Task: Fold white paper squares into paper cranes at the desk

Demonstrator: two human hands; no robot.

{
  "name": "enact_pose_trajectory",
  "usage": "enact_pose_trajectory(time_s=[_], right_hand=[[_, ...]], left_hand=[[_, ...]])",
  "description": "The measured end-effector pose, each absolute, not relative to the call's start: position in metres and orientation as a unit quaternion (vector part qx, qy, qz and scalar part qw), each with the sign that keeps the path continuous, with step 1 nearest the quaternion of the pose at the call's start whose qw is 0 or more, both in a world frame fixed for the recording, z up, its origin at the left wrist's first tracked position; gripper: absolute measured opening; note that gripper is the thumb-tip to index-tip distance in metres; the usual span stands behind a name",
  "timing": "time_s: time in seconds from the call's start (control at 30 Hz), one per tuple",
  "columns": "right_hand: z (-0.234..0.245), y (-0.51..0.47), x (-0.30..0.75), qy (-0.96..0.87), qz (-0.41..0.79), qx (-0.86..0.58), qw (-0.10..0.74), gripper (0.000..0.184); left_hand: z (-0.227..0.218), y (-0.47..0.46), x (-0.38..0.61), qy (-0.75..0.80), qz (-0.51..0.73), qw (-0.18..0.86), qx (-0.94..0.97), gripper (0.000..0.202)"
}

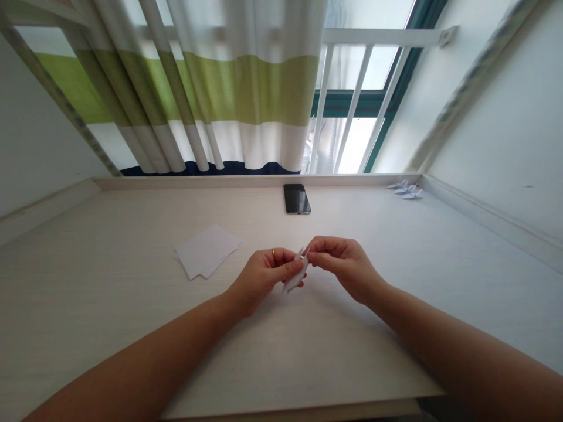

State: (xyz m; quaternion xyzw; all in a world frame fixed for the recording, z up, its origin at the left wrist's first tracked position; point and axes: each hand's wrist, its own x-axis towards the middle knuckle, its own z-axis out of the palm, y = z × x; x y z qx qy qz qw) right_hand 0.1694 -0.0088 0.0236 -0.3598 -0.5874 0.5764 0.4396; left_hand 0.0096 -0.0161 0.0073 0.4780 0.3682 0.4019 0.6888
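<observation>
Between my two hands, above the middle of the desk, is a small piece of folded white paper [295, 281] with narrow pointed ends. My left hand [269, 275], wearing a gold ring, pinches its body between thumb and fingers. At the paper's upper right tip, the thumb and forefinger of my right hand [341, 261] are closed on a point. Left of the hands lie several flat sheets of white paper [207, 251], loosely stacked. At the desk's far right corner sit several small folded paper figures [408, 190].
A dark phone [297, 198] lies near the back edge of the pale wooden desk [109, 281]. Behind a low back ledge [197, 182] hang white and green curtains [250, 88]. White window bars [352, 105] stand to their right, and walls flank both sides.
</observation>
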Motion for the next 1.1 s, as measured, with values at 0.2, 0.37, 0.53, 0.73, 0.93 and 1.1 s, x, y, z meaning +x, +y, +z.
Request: enact_pose_trajectory(time_s=[0.2,0.37,0.53,0.73,0.93,1.1], right_hand=[[0.0250,-0.0080,0.1704,-0.590,0.576,-0.355,0.441,0.001],[0.0246,-0.0094,0.1706,-0.577,0.596,-0.338,0.444,0.003],[0.0223,-0.0104,0.1688,-0.562,0.606,-0.329,0.457,0.005],[0.0230,-0.0098,0.1693,-0.568,0.597,-0.333,0.459,0.006],[0.0257,-0.0089,0.1718,-0.598,0.560,-0.353,0.451,0.005],[0.0262,-0.0101,0.1711,-0.589,0.569,-0.356,0.450,0.005]], left_hand=[[0.0104,-0.0176,0.0084,0.369,0.395,0.697,0.471,0.018],[0.0112,-0.0178,0.0075,0.359,0.389,0.706,0.471,0.016],[0.0113,-0.0170,0.0071,0.357,0.385,0.705,0.477,0.016],[0.0124,-0.0178,0.0074,0.357,0.393,0.701,0.476,0.016],[0.0133,-0.0189,0.0084,0.371,0.394,0.701,0.465,0.017],[0.0129,-0.0185,0.0088,0.371,0.395,0.695,0.473,0.017]])
